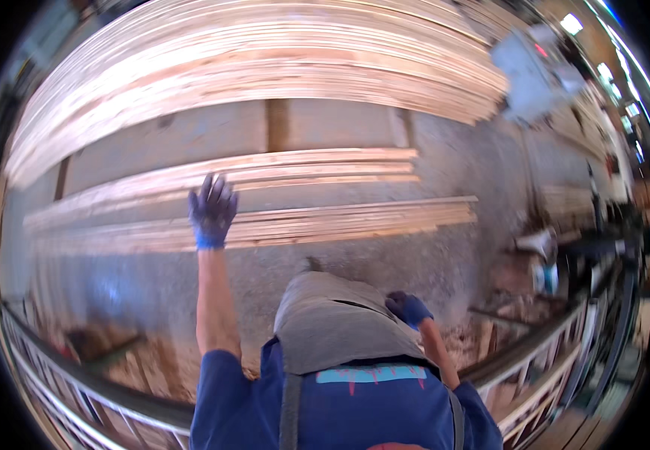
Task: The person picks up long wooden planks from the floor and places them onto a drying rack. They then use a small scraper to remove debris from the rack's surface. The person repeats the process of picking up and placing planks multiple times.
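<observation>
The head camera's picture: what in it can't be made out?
In the head view:
Left hand: its back hides the palm, so contact with the nearer boards is unclear.
Right hand: small and dark, so its grip is unclear.
Large board stack: cut off by the upper edge; blur prevents counting.

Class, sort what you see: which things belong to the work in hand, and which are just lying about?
Likely in the work:
- gloved left hand, fingers spread, over or against the boards
- gloved right hand, beside the apron
- nearer row of boards
- farther row of boards

Likely lying about:
- pale grey boxy object
- white-and-blue container
</observation>
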A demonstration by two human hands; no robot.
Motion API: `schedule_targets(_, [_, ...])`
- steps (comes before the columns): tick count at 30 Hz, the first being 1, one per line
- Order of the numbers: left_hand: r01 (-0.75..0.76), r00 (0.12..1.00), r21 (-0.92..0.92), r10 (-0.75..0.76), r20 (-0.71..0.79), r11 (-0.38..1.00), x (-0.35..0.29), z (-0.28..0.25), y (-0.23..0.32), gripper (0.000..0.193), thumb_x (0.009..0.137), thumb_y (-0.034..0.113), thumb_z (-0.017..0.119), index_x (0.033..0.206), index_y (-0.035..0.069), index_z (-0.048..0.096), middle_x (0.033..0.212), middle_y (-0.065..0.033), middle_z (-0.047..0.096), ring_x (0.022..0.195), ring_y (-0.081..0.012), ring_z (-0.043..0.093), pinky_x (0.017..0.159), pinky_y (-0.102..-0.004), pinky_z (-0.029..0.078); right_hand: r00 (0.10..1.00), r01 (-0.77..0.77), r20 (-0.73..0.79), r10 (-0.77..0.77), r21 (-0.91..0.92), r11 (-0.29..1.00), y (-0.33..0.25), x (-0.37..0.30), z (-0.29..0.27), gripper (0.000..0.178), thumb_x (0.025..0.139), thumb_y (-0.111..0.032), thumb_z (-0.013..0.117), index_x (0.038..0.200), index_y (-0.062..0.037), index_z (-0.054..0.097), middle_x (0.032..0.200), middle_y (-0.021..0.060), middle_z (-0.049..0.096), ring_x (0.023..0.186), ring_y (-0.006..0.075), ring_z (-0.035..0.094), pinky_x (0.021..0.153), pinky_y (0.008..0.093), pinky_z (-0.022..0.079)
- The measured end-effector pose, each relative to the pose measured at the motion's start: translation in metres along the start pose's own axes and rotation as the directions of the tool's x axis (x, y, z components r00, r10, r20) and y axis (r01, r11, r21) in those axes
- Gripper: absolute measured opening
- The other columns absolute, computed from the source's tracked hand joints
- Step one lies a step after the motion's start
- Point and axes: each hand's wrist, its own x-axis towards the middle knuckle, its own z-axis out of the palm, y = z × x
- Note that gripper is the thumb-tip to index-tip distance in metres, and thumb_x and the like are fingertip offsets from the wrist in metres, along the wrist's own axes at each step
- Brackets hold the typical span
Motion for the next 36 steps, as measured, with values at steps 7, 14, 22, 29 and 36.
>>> schedule_targets(7, [0.206,0.843,-0.077,-0.217,-0.493,0.976,-0.099,-0.166,-0.071,0.057,0.095,0.060,0.042,0.136,0.021,0.053,0.132,-0.0034,0.061,0.109,-0.0242,0.061,0.094,-0.0470,0.050,0.969,-0.238,0.018,0.246,0.326,0.915,-0.023,-0.018,0.006,0.056,0.086,-0.049,0.056,0.123,-0.0086,0.066,0.119,0.0200,0.066,0.112,0.0337,0.063,0.099,0.0385,0.047])
schedule_targets(14, [0.526,0.616,0.012,-0.371,-0.694,0.851,-0.069,-0.108,-0.117,0.057,0.097,0.060,0.040,0.135,0.020,0.052,0.128,-0.0041,0.062,0.105,-0.0251,0.063,0.086,-0.0454,0.053,0.962,-0.247,-0.046,0.268,0.269,0.931,0.025,-0.029,0.041,0.055,0.085,-0.048,0.056,0.121,-0.0076,0.066,0.116,0.0191,0.067,0.110,0.0362,0.063,0.096,0.0404,0.048])
schedule_targets(22, [0.802,0.591,0.311,-0.604,-0.534,0.510,0.018,-0.024,-0.234,0.052,0.096,0.058,0.044,0.130,0.020,0.056,0.126,-0.0033,0.064,0.101,-0.0234,0.064,0.082,-0.0411,0.054,0.908,-0.310,-0.087,0.410,0.519,0.797,0.025,-0.080,0.021,0.049,0.091,-0.045,0.050,0.123,-0.0098,0.064,0.126,0.0182,0.062,0.115,0.0350,0.060,0.097,0.0425,0.047])
schedule_targets(29, [0.924,0.313,0.323,-0.892,-0.326,0.206,0.056,-0.025,-0.368,0.053,0.097,0.057,0.040,0.133,0.020,0.054,0.134,-0.0009,0.058,0.116,-0.0204,0.056,0.097,-0.0421,0.045,0.778,-0.322,-0.192,0.599,0.696,0.642,0.121,-0.119,0.021,0.040,0.087,-0.041,0.054,0.110,-0.0107,0.067,0.110,0.0194,0.067,0.103,0.0376,0.064,0.088,0.0463,0.050])
schedule_targets(36, [0.947,-0.102,0.261,-0.948,-0.303,-0.186,0.088,-0.041,-0.516,0.050,0.097,0.059,0.036,0.124,0.023,0.057,0.115,-0.0022,0.068,0.097,-0.0238,0.064,0.080,-0.0453,0.052,0.513,-0.165,-0.317,0.798,0.876,0.454,0.149,-0.222,0.000,0.042,0.088,-0.040,0.059,0.119,-0.0127,0.066,0.108,0.0198,0.068,0.099,0.0381,0.065,0.085,0.0454,0.051])
